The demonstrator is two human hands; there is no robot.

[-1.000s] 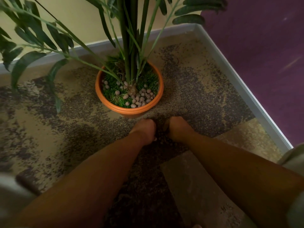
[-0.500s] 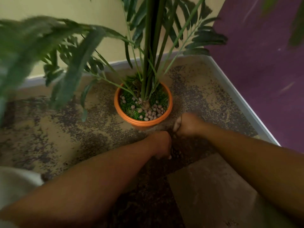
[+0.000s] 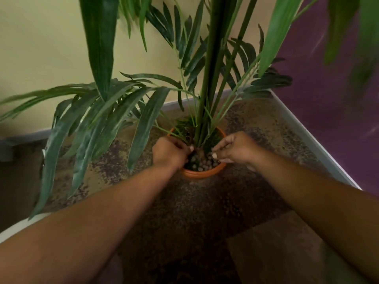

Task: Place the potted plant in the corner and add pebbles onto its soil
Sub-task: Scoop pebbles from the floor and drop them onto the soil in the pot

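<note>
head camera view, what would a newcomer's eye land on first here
The tall leafy plant fills the top of the view, its stems rising from an orange pot in the corner where a yellow wall meets a purple wall. From below, the left hand and right hand reach over the pot's rim on either side of the stems, above pale pebbles.

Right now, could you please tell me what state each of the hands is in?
Left hand: fingers curled over the pot, contents hidden; cannot tell.
Right hand: fingertips bunched above the pebbles; cannot tell.
</note>
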